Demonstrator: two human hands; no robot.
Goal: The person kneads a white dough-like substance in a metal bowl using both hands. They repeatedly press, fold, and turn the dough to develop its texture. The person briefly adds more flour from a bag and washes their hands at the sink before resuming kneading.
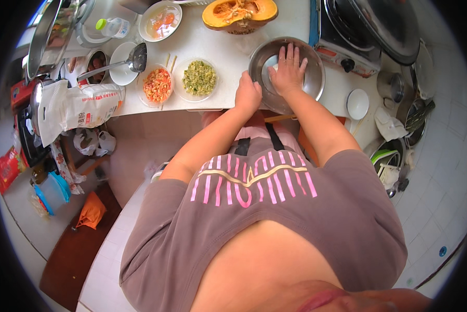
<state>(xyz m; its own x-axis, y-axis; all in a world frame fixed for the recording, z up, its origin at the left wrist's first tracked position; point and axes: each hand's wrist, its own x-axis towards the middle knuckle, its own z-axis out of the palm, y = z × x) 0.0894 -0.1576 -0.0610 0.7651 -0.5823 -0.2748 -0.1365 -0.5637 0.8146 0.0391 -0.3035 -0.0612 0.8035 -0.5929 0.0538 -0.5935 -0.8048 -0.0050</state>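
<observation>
A wide stainless steel bowl (315,80) stands at the table's front edge. My left hand (249,93) grips its left rim, the fingers curled over the metal. Inside the bowl lies my right hand (288,72), palm down with its fingers spread; a bit of white dough (275,67) shows beside the thumb, and the rest under the palm is hidden. Left of the bowl are a clear plate of chopped green and yellow filling (199,78) and a bowl of chopped orange and red filling (157,85), with chopsticks (173,64) between them.
A halved pumpkin (240,15) lies behind the steel bowl. On the right are a portable gas stove (348,58) and a small white bowl (357,103). A ladle (137,58) rests across a white dish (120,74) at left, near a flour bag (83,105) and a plastic bottle (116,28).
</observation>
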